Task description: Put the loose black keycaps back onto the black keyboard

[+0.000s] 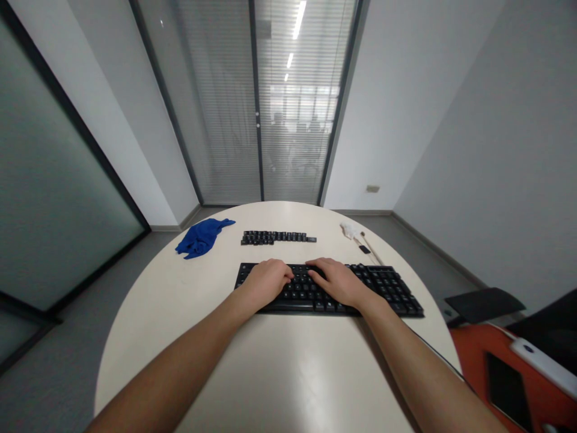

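Black plastic keyboard (291, 305) seems part-stripped: black keycaps (258, 235) lie beyond your spread right hand (337, 280) and left hand (267, 279) (hold unclear).

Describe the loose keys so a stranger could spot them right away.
On the round cream table, find the long black keyboard. Beyond its left half lie the loose keys, lined up in rows. Unlike the crumpled blue cloth to their left, they are many small black pieces.
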The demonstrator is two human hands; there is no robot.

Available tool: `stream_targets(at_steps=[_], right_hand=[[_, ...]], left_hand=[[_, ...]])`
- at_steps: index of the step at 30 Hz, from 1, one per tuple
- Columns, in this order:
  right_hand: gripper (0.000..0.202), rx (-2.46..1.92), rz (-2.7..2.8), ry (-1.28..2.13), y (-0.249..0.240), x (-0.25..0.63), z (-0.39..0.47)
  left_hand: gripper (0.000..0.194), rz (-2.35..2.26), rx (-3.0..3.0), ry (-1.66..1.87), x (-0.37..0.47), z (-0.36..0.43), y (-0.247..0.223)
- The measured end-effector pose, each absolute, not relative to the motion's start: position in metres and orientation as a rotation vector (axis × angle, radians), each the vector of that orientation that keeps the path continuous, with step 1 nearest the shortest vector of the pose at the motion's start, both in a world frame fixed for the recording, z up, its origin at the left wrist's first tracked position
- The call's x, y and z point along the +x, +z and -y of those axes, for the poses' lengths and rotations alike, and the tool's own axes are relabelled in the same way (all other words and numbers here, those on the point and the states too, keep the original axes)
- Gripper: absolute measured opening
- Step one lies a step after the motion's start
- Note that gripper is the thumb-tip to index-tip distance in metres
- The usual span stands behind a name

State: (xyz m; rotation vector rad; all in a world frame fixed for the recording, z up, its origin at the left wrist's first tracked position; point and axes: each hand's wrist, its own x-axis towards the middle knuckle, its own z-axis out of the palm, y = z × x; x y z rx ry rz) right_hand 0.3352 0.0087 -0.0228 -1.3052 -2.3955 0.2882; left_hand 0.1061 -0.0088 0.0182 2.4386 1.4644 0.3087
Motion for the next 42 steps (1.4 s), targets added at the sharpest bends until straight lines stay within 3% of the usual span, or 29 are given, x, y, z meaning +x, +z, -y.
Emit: stream_targets(at_steps=[8, 22, 31, 42], right_hand=[[0.036, -1.297, 2.388, 0.297, -0.024, 0.335, -0.009], [0.037, -1.292, 2.399, 0.277, -0.024, 0.336, -0.01], [0.037, -1.295, 2.403, 0.266, -0.025, 0.336, -0.009], [0.037, -1.299, 2.404, 0.27, -0.024, 0.336, -0.009]], left_hand=[[0.019, -1.434, 2.241, 0.409, 0.099, -0.003, 0.009], [0.027, -1.502, 2.602, 0.149, 0.115, 0.017, 0.022], [0.021, -1.587, 2.552, 0.184, 0.109, 0.014, 0.026], [0.029, -1.448, 2.7, -0.021, 0.105, 0.024, 0.044]])
